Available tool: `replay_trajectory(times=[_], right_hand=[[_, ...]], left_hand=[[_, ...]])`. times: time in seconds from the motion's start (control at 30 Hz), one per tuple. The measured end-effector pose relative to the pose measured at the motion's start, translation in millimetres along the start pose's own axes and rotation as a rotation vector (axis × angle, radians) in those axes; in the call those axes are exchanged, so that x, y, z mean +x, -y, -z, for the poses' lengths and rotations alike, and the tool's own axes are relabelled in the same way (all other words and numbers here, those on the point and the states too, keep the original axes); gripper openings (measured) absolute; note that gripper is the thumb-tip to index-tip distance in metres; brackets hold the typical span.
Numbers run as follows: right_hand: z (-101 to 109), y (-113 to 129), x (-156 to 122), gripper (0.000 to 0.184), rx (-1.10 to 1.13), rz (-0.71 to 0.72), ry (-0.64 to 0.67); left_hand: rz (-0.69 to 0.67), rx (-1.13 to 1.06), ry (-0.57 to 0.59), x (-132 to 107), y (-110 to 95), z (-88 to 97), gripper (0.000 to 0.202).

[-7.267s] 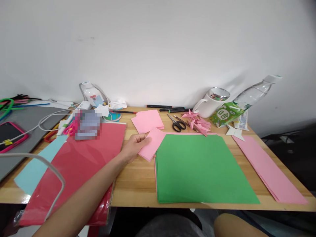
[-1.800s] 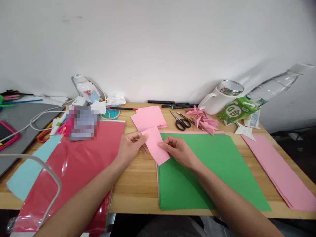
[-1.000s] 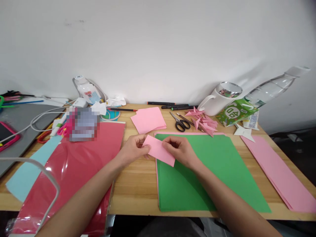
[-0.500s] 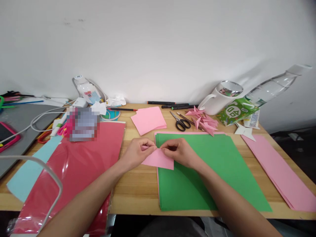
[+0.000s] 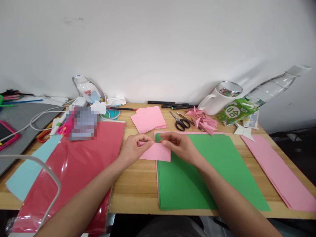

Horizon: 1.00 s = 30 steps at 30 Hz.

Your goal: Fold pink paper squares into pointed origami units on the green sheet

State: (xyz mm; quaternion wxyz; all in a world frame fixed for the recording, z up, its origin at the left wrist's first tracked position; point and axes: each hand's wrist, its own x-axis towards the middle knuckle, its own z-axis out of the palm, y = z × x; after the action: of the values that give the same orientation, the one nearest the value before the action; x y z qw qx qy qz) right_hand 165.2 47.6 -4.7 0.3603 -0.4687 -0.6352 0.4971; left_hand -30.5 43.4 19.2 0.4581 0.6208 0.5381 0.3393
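A small folded piece of pink paper [image 5: 155,153] is held up between my hands, over the left edge of the green paper stack [image 5: 209,177]. My left hand [image 5: 135,146] pinches its upper left part between thumb and fingers. At the upper right, the thumb of my right hand [image 5: 180,146] lies on the paper, with the other fingers curled behind; its index finger is lifted a little off the thumb. Beyond my hands lie square pink sheets [image 5: 149,119], black-handled scissors [image 5: 182,123] and several folded pink paper pieces [image 5: 206,123].
Red sheets in a clear sleeve [image 5: 98,158] lie at left, near a cable and a white bottle [image 5: 87,90]. Long pink strips [image 5: 278,174] lie at right. A white mug [image 5: 219,100], a green packet [image 5: 234,112] and a clear bottle [image 5: 274,87] stand by the wall.
The pink paper and both hands have moved slightly up and left. My right index finger has lifted away from its thumb, loosening the pinch.
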Motion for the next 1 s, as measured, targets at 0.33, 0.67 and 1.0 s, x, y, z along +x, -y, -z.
replay_trajectory(times=[0.33,0.67,1.0], right_hand=[[-6.3,1.5,-5.2,0.026,-0.125,0.006,0.061],[15.1,1.3,-0.5,0.034,-0.139,-0.015,0.003],[20.2,2.2,3.3,0.033,0.038,-0.02,-0.187]], left_hand=[[-0.104,0.087,0.039,-1.7,7.3,-4.8,0.014],[0.042,-0.007,-0.065,2.7,9.5,-1.0,0.014],[0.067,-0.505,0.101,8.7,8.8,1.6,0.043]])
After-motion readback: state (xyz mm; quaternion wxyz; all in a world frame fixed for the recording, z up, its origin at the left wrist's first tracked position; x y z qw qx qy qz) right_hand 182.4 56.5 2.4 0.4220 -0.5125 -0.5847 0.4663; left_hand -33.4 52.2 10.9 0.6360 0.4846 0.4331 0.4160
